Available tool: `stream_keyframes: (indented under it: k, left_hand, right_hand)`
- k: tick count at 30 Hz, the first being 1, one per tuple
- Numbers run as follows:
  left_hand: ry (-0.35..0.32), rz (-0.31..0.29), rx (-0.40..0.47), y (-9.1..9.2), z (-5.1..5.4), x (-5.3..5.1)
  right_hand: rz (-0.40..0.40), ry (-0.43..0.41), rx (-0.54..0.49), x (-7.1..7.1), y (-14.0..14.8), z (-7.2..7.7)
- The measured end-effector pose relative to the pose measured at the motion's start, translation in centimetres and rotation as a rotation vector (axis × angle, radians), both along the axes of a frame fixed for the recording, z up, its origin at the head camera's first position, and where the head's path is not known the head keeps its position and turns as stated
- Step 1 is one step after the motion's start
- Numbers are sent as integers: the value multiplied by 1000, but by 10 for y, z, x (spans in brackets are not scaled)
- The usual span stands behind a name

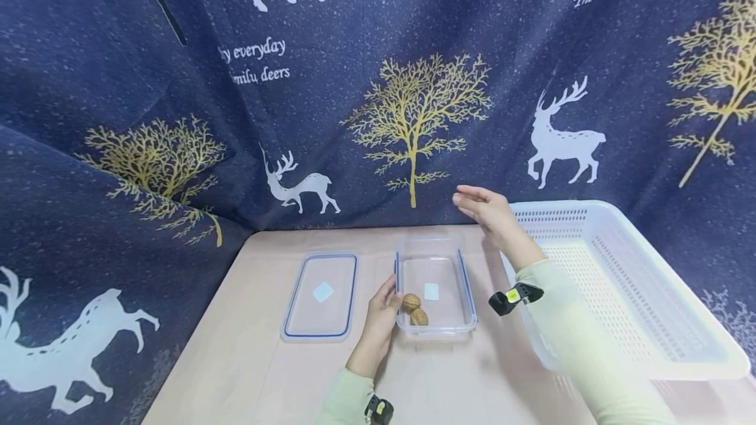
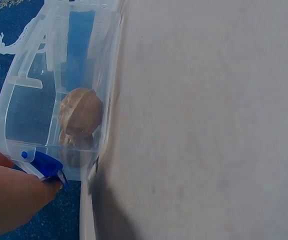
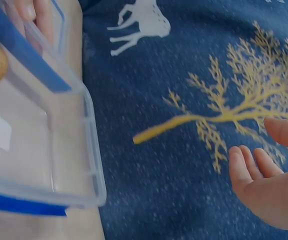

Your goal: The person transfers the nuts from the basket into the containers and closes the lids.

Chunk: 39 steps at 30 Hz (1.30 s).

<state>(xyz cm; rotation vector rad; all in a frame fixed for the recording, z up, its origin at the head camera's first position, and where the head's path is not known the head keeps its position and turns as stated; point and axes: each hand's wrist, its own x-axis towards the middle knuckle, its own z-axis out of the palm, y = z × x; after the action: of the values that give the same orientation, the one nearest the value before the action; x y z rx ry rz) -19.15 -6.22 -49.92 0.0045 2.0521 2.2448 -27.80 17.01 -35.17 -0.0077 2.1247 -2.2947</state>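
Observation:
A clear plastic food container (image 1: 440, 330) with blue side clips stands without its lid on the table. Two walnuts (image 1: 411, 302) lie inside it, against the left wall near the front; one walnut (image 2: 81, 113) shows large through the plastic in the left wrist view. My left hand (image 1: 380, 320) grips the container's left wall by the rim, close to a blue clip (image 2: 45, 164). My right hand (image 1: 487, 212) is raised beyond the container's far right corner, holding nothing. Its fingers (image 3: 238, 167) are relaxed and slightly bent, the thumb apart from them.
The container's lid (image 1: 321, 295), with a blue seal and a pale sticker, lies flat on the left. A large white perforated basket (image 1: 614, 215) stands at the right, under the right forearm. Behind the table (image 1: 248, 353) hangs a dark blue curtain (image 1: 366, 31).

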Motion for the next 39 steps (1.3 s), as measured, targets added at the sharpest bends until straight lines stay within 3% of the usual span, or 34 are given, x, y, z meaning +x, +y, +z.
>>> stream_keyframes:
  k: [4,14,29,39]
  left_hand:
    - [4,7,1,0,1,0]
    - [-14,25,-12,2,1,0]
    - [4,17,-10,2,0,0]
    - [18,22,-23,2,0,0]
  right_hand:
    - [3,48,-73,-1,17,2]
    - [42,144,-367,-1,64,-3]
    - [-27,152,-362,3,112,-31]
    - [-57,131,-439,2,133,-55]
